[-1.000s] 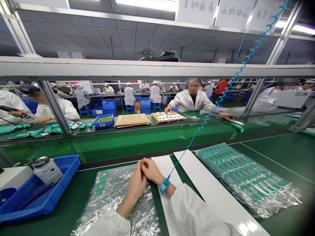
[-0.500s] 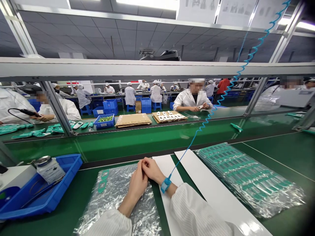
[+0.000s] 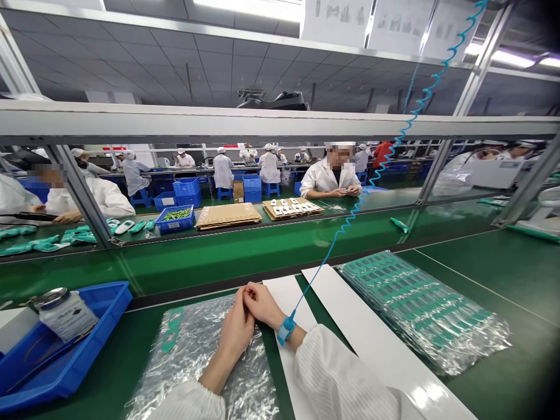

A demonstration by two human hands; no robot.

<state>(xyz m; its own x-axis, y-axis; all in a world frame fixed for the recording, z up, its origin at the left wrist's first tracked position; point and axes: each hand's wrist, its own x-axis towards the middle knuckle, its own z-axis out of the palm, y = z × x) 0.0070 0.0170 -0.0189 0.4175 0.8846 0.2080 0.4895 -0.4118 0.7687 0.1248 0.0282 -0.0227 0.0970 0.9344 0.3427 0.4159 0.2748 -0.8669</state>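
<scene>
My left hand (image 3: 234, 331) and my right hand (image 3: 259, 304) rest clasped together at the near bench, the right lying over the left, and neither holds any object. My left forearm lies on a crinkled transparent plastic bag (image 3: 199, 364) with a green gasket-like piece (image 3: 172, 331) in it. A blue wrist strap (image 3: 286, 330) circles my right wrist, and its blue coiled cord (image 3: 350, 192) runs up and away. That forearm crosses a white paper strip (image 3: 286, 297). Further right lies a transparent bag of several green-and-grey flat parts (image 3: 420, 309).
A second white strip (image 3: 371, 332) lies beside the bag. A blue tray (image 3: 65, 356) at left holds a labelled jar (image 3: 65, 315). Beyond a metal rail (image 3: 262, 119), a co-worker (image 3: 330, 178) sits opposite, near a tray of white parts (image 3: 292, 208) and a blue crate (image 3: 175, 219).
My clasped hands have not changed their hold. The whole view has shifted slightly as my head moved. The co-worker opposite has drawn both hands in from the bench to in front of the chest.
</scene>
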